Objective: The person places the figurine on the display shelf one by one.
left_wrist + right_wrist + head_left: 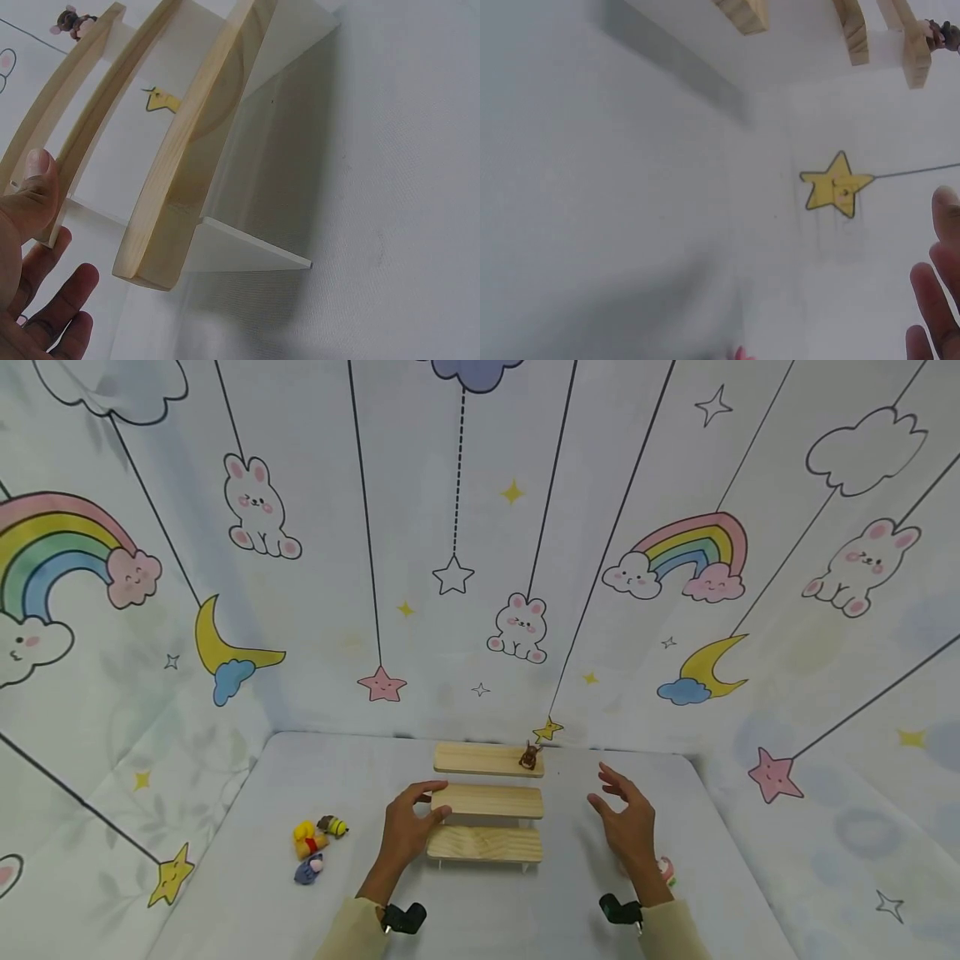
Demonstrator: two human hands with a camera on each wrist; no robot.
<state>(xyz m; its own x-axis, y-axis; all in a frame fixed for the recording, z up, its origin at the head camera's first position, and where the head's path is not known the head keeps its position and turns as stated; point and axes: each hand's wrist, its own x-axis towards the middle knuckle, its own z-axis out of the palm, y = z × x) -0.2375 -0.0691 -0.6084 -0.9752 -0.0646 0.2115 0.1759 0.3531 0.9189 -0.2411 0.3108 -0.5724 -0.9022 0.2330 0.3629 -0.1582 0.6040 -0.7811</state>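
A three-step wooden display stand (484,843) with white side supports stands on the white surface. My left hand (405,828) pinches the left end of its middle board (495,801); the left wrist view shows the thumb on one face and fingers near the other. On the top board (480,759), at the right end, sits a small brown figurine (529,756). My right hand (628,827) hovers right of the stand, fingers apart and holding nothing. Partly hidden behind that hand is a small pink, white and green figurine (666,870).
Left of the stand lie a yellow bear figurine (309,841) in red, a striped bee figurine (333,827) and a blue figurine (308,869). A printed cloth backdrop (315,610) with rabbits, stars and rainbows rises behind and at both sides of the white table surface (240,893).
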